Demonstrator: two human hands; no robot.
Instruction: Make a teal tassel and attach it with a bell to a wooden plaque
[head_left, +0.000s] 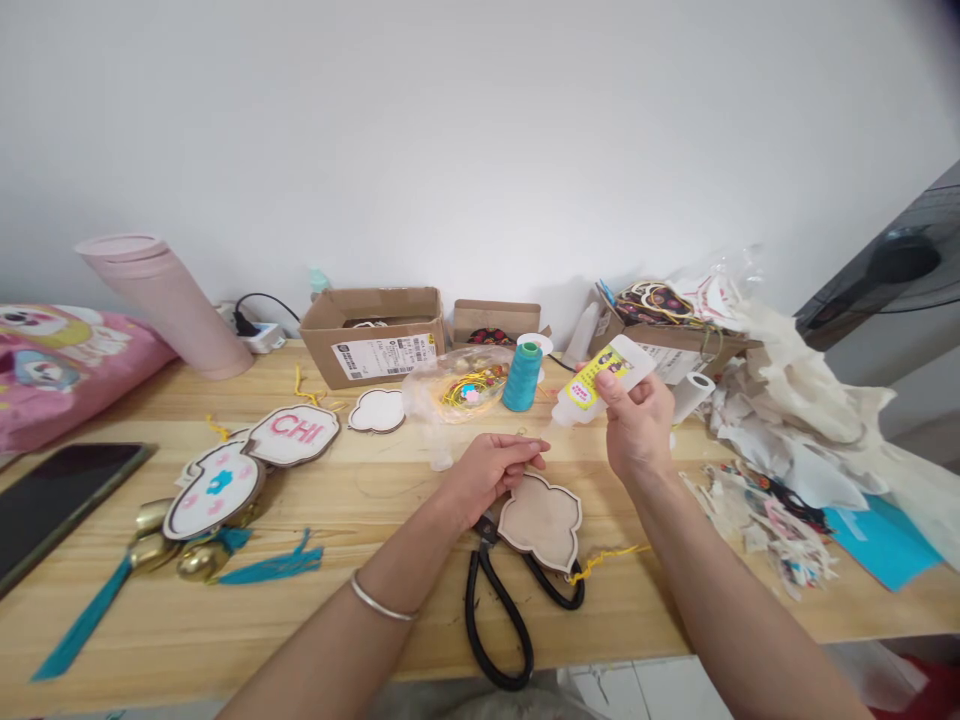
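Observation:
My right hand (641, 420) grips a white glue bottle (600, 380) with a yellow label, its nozzle tilted down to the left. My left hand (506, 462) has its fingers pressed together just left of the nozzle; anything between them is too small to make out. Below it lies a cloud-shaped wooden piece (541, 520) with a yellow cord, resting on black-handled scissors (501, 620). A teal thread spool (523, 377) stands behind my hands, beside a clear plastic bag (457, 385) with yellow cords.
On the left are a phone (67, 500), a pink tumbler (169, 305), stitched pieces (292, 435), brass bells (201, 560) and teal tassels (274, 570). Cardboard boxes (319, 345) line the wall. Fabric scraps (787, 540) and a blue sheet (881, 540) lie at right.

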